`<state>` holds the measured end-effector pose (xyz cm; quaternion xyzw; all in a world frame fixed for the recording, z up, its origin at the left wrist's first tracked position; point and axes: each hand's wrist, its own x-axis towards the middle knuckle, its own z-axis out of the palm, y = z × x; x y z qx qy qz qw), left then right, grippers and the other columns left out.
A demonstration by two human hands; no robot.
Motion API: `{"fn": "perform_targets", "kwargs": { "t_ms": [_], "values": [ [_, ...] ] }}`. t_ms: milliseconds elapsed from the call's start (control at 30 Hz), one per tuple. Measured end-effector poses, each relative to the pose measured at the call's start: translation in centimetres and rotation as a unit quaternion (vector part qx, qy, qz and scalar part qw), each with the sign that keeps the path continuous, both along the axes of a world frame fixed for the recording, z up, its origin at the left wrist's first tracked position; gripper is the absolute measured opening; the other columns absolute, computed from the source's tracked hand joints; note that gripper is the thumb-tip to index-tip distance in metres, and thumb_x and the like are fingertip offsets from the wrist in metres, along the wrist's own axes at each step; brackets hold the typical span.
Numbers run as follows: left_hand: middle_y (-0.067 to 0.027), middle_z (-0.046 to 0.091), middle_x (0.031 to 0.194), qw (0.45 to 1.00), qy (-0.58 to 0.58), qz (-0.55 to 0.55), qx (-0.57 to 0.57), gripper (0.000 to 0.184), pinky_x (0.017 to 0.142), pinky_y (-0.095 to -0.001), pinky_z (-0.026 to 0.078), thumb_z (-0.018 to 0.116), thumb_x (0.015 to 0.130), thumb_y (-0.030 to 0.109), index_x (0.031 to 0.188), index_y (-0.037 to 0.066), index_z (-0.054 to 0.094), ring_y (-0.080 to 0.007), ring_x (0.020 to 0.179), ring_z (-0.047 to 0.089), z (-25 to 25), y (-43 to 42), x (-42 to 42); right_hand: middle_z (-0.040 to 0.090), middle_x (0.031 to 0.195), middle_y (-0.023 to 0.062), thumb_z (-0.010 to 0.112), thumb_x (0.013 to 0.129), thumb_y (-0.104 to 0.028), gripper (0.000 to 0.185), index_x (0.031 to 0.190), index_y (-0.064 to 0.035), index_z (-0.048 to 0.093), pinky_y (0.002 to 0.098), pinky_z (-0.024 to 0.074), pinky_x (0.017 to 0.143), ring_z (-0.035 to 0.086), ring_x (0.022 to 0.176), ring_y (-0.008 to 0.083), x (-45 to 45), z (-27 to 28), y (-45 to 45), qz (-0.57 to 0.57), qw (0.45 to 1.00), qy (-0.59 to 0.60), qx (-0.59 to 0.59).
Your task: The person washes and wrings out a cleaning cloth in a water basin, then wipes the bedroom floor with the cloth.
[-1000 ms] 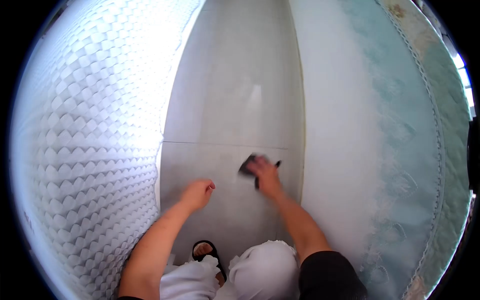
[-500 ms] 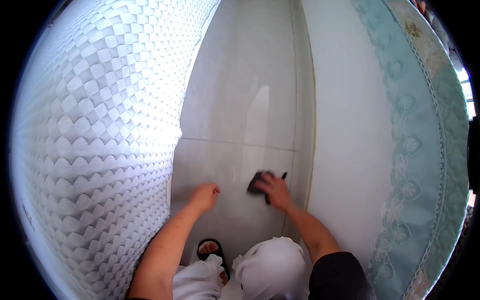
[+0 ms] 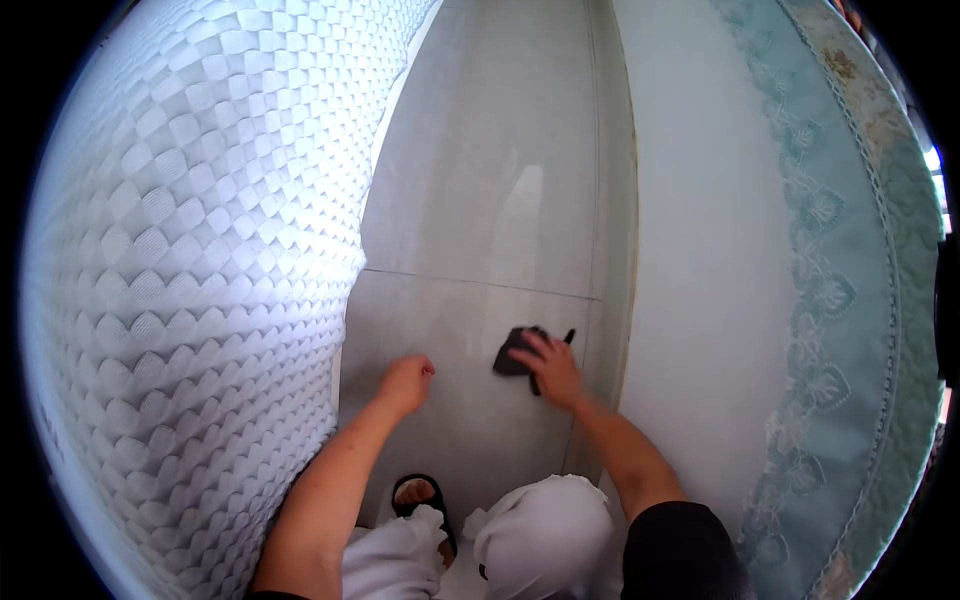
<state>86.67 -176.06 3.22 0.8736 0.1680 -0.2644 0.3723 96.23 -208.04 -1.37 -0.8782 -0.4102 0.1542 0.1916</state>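
Note:
On the grey tiled floor (image 3: 470, 200), a dark cloth (image 3: 512, 355) lies bunched up, with narrow ends sticking out toward the wall side and toward me. My right hand (image 3: 552, 368) presses down on it, fingers over its right part, palm hiding some of the fabric. To the left, my left hand (image 3: 406, 384) hangs in a loose fist near the quilted side; nothing shows in its fingers, and a gap of floor separates it from the cloth.
A white quilted padded surface (image 3: 230, 250) rises along the left. On the right stands a white panel (image 3: 700, 250) with green lace-trimmed fabric (image 3: 825, 290) beside it. My sandalled foot (image 3: 418, 494) and white-clothed knee (image 3: 545, 535) are below.
My right hand and the dark cloth have slid slightly forward on the floor. The left hand stays closed in nearly the same place. The view has shifted a little.

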Motion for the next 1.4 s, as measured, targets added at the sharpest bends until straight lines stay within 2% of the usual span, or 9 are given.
{"fn": "perform_targets", "kwargs": {
  "t_ms": [133, 267, 433, 567, 667, 1033, 1233, 1333, 1400],
  "values": [
    [-0.0165, 0.070, 0.104, 0.995, 0.069, -0.048, 0.045, 0.017, 0.086, -0.0445, 0.054, 0.059, 0.088, 0.012, 0.101, 0.010, 0.071, -0.0353, 0.100, 0.066, 0.2, 0.0, -0.7, 0.035, 0.153, 0.0130, 0.056, 0.079, 0.001, 0.067, 0.141, -0.0231, 0.049, 0.0583, 0.0283, 0.108, 0.038, 0.132, 0.0439, 6.9, -1.1, 9.1, -0.357, 0.930, -0.086, 0.002],
    [-0.0186, 0.069, 0.110, 0.968, 0.177, -0.113, 0.136, 0.023, 0.090, -0.0439, 0.054, 0.058, 0.087, 0.009, 0.106, 0.008, 0.072, -0.0357, 0.106, 0.066, 0.5, 0.3, -1.0, 0.037, 0.152, 0.0125, 0.054, 0.082, -0.003, 0.061, 0.139, -0.0259, 0.051, 0.0574, 0.0292, 0.109, 0.040, 0.131, 0.0435, 3.5, -2.0, 16.6, -0.030, 0.997, -0.052, 0.053],
    [-0.0209, 0.068, 0.115, 0.951, 0.235, -0.155, 0.131, 0.025, 0.091, -0.0436, 0.054, 0.058, 0.087, 0.010, 0.107, 0.004, 0.072, -0.0358, 0.109, 0.065, 2.6, 0.6, -0.4, 0.038, 0.152, 0.0089, 0.056, 0.080, -0.003, 0.061, 0.136, -0.0289, 0.054, 0.0544, 0.0319, 0.108, 0.042, 0.131, 0.0375, 1.5, -0.1, 9.1, 0.332, 0.938, 0.044, 0.087],
    [-0.0193, 0.068, 0.116, 0.944, 0.258, -0.150, 0.143, 0.024, 0.092, -0.0443, 0.054, 0.060, 0.087, 0.012, 0.106, 0.005, 0.072, -0.0344, 0.111, 0.065, 2.2, -0.2, -0.9, 0.036, 0.153, 0.0108, 0.054, 0.077, 0.004, 0.070, 0.139, -0.0266, 0.052, 0.0529, 0.0295, 0.108, 0.040, 0.131, 0.0410, 6.7, -0.6, 11.7, -0.080, 0.992, -0.051, 0.080],
    [-0.0212, 0.068, 0.115, 0.935, 0.279, -0.166, 0.146, 0.025, 0.091, -0.0448, 0.054, 0.061, 0.084, 0.008, 0.106, 0.003, 0.072, -0.0346, 0.110, 0.066, 2.0, -0.4, -1.7, 0.034, 0.155, 0.0115, 0.056, 0.076, 0.000, 0.070, 0.142, -0.0241, 0.048, 0.0563, 0.0238, 0.111, 0.033, 0.136, 0.0457, 9.1, -1.5, 21.0, -0.196, 0.978, -0.039, 0.064],
    [-0.0107, 0.067, 0.125, 0.850, 0.418, -0.290, 0.135, 0.034, 0.091, -0.0423, 0.054, 0.068, 0.082, 0.010, 0.116, 0.010, 0.071, -0.0286, 0.116, 0.064, 4.4, -0.1, -1.0, 0.041, 0.151, 0.0010, 0.057, 0.084, -0.011, 0.052, 0.130, -0.0351, 0.058, 0.0489, 0.0302, 0.113, 0.039, 0.138, 0.0313, -5.0, -1.8, 10.2, 0.400, 0.913, 0.034, 0.070],
    [-0.0187, 0.066, 0.122, 0.905, 0.358, -0.214, 0.087, 0.032, 0.091, -0.0469, 0.053, 0.064, 0.082, 0.004, 0.113, 0.007, 0.071, -0.0354, 0.114, 0.064, 3.1, -0.9, -1.2, 0.042, 0.148, 0.0089, 0.058, 0.082, -0.002, 0.064, 0.140, -0.0281, 0.049, 0.0513, 0.0300, 0.110, 0.044, 0.129, 0.0362, 6.6, 1.7, 7.2, -0.011, 0.995, -0.101, -0.016],
    [-0.0197, 0.072, 0.084, 0.916, 0.304, -0.239, 0.112, 0.015, 0.071, -0.0446, 0.057, 0.061, 0.079, 0.003, 0.085, 0.002, 0.075, -0.0321, 0.081, 0.072, 2.6, -1.3, -1.2, 0.038, 0.150, 0.0117, 0.060, 0.079, -0.001, 0.069, 0.141, -0.0274, 0.048, 0.0526, 0.0297, 0.110, 0.040, 0.131, 0.0404, 7.0, 0.5, 6.5, -0.225, 0.971, -0.086, -0.001],
    [-0.0207, 0.072, 0.087, 0.907, 0.289, -0.279, 0.126, 0.014, 0.071, -0.0454, 0.057, 0.062, 0.080, 0.003, 0.085, 0.001, 0.074, -0.0338, 0.082, 0.072, 3.0, -1.8, -0.2, 0.035, 0.152, 0.0133, 0.059, 0.078, -0.001, 0.069, 0.141, -0.0273, 0.048, 0.0547, 0.0291, 0.110, 0.038, 0.131, 0.0438, 2.8, 0.5, 4.6, -0.231, 0.970, -0.080, 0.013]
  ]
}}
